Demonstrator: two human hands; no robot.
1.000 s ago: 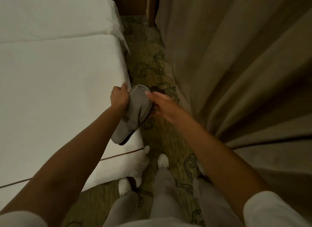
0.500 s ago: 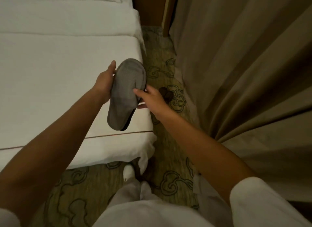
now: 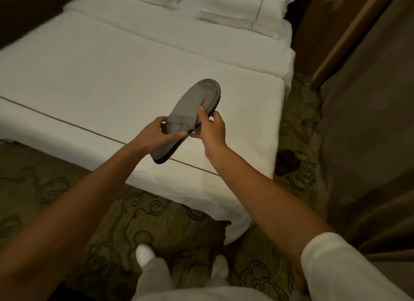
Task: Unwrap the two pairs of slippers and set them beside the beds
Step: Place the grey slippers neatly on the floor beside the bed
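A pair of grey slippers (image 3: 190,112) with dark soles, stacked flat together, is held in the air above the foot corner of the white bed (image 3: 94,81). My left hand (image 3: 154,137) grips the strap part from the left and below. My right hand (image 3: 210,130) pinches the right edge, thumb on top. No wrapper is visible on the pair. A dark object (image 3: 286,161) lies on the carpet beside the bed on the right; I cannot tell what it is.
Two white pillows (image 3: 244,9) lie at the head of the bed. A beige curtain (image 3: 369,143) hangs along the right, leaving a narrow strip of patterned carpet (image 3: 298,125). My feet in white shoes (image 3: 145,253) stand on the carpet at the bed's foot.
The view has swung left and back, so the whole bed now shows. Both hands have turned the slippers and shifted their grip to the strap end, holding them over the bed corner.
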